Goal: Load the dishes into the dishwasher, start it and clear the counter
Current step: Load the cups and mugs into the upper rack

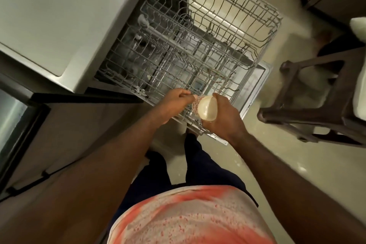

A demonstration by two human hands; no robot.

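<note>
Your right hand (223,119) is wrapped round a patterned cup (206,108), held on its side over the front rim of the near rack (168,61). One round cream end faces up at you. Whether that is mouth or base cannot be told.

Your left hand (176,103) sits at the same front rim, just beside the cup, fingers curled. Whether it pinches a rack wire or steadies the cup cannot be told.

Risks noted:
- The cup sits at the rack's very edge, partly over the open door (255,85) below the rack. In my judgement a loose hold here would send it onto the door or the floor (277,154).
- If it is set down mouth up, it will collect water. Confirm which way it faces before you release it.
- If it lands between tines without being seated, it will likely tip and knock against later dishes.
- Both of your arms reach far forward over the rack. Leaning weight on the rack's rim could jolt the rack.

Surface and room:
- The near rack appears bare of dishes, so loading looks barely begun.
- A second wire rack (217,16) lies beyond the near rack and also shows no dishes.
- To the left of the rack is a pale grey top surface (59,16).
- To the right of the rack, well apart from it, a brown stool (316,89) stands on the beige floor.
- The picture is blurred at the far right.
</note>
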